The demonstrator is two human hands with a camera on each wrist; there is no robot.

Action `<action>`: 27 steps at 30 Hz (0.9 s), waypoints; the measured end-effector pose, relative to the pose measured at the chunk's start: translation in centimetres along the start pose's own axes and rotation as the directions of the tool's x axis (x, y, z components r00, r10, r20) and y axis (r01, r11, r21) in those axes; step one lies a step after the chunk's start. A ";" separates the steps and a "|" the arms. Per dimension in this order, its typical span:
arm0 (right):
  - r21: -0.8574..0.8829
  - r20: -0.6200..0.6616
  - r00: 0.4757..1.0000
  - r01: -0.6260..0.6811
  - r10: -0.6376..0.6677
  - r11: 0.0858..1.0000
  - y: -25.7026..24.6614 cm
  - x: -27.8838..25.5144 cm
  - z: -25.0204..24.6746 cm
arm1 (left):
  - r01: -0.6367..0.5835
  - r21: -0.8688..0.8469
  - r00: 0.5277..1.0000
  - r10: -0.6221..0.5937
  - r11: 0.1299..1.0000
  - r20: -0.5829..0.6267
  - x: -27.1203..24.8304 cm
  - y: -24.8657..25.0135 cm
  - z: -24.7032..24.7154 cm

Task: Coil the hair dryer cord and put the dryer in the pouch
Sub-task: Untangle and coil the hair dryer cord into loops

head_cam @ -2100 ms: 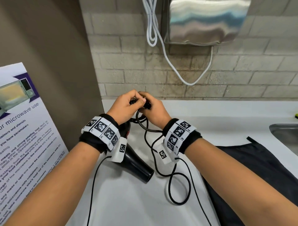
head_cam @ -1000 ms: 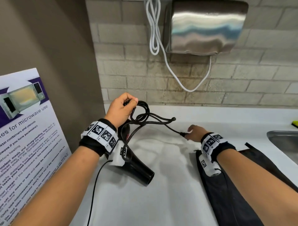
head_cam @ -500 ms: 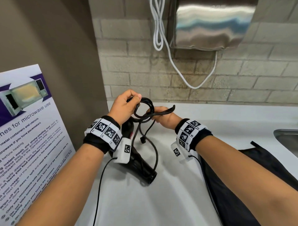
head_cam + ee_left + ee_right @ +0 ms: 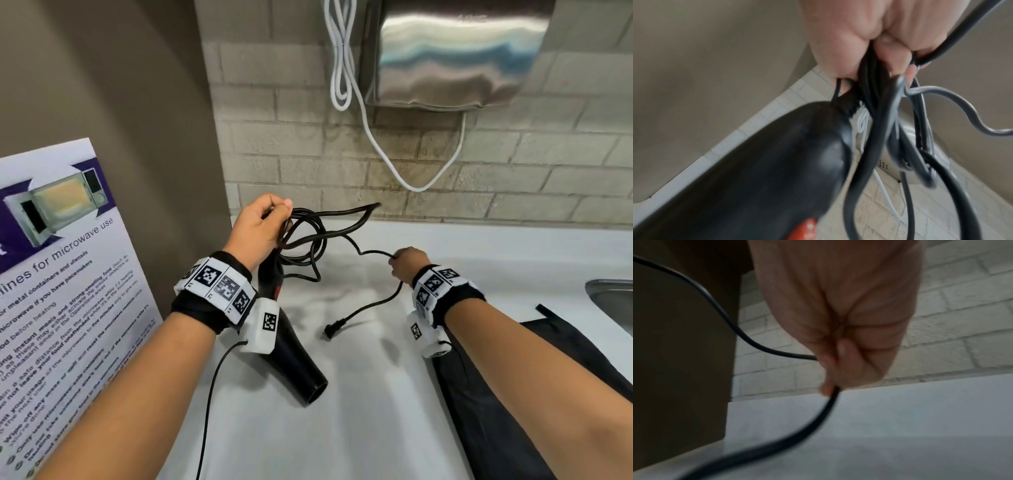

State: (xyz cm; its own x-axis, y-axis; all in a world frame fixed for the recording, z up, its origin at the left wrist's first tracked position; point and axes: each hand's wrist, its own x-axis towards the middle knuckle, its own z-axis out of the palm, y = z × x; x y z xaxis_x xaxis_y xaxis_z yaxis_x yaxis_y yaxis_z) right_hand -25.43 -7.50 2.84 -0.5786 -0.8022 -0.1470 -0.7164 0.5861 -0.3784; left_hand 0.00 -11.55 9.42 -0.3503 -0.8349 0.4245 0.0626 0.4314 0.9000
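Note:
My left hand (image 4: 263, 222) grips several loops of the black cord (image 4: 310, 240) together with the handle end of the black hair dryer (image 4: 294, 363), held above the white counter with its nozzle pointing down toward me. In the left wrist view my left hand (image 4: 869, 40) has its fingers curled round the cord loops (image 4: 869, 146) and the dryer (image 4: 756, 170). My right hand (image 4: 406, 262) pinches the loose cord farther right; the plug (image 4: 330, 331) dangles below it. The right wrist view shows my right hand (image 4: 838, 353) closed on the cord (image 4: 807, 426). The black pouch (image 4: 496, 411) lies flat at the right.
A brick wall with a steel hand dryer (image 4: 452, 51) and its white cable (image 4: 342, 68) is behind the counter (image 4: 342, 428). A microwave notice (image 4: 51, 291) stands at the left. A sink edge (image 4: 613, 298) shows at the far right.
My right hand has moved away from the left hand to the right, sliding along the cord to a point nearer the plug. The left hand keeps holding the loops and dryer.

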 end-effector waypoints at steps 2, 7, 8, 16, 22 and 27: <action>0.025 -0.108 0.990 0.098 -0.095 0.995 -0.6 -0.7 0.1 | 0.004 -0.001 1.000 -0.004 1.000 0.000 0.1 0.0 0.2; -0.049 -0.231 0.735 0.646 -0.637 0.762 -4.6 -4.2 -0.2 | -0.008 0.062 1.000 0.009 0.998 -0.007 0.4 -0.2 0.6; 0.022 -0.217 0.687 0.714 -0.694 0.700 -5.1 -4.2 0.0 | -0.013 0.069 1.000 0.014 0.998 -0.015 0.5 -0.2 0.7; 0.617 -0.094 0.651 0.632 -0.753 0.469 -7.2 -5.9 0.2 | 0.013 0.006 1.000 -0.013 1.000 -0.002 0.4 0.0 0.4; 0.720 0.047 0.615 0.526 -0.787 0.454 -7.4 -5.6 1.0 | 0.029 -0.003 1.000 -0.029 1.000 0.011 0.8 -0.7 0.0; 0.649 -0.026 0.651 0.588 -0.759 0.483 -7.7 -5.0 0.8 | 0.064 -0.054 0.997 -0.062 0.997 0.035 0.8 -0.7 0.0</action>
State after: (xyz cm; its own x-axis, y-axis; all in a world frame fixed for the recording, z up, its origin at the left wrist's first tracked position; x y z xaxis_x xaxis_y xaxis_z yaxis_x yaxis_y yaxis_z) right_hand -16.69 -8.08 5.73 0.1570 -0.9639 0.2149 -0.4336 -0.2628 -0.8619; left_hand -0.31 -12.56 9.20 -0.3860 -0.8477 0.3640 0.0900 0.3581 0.9293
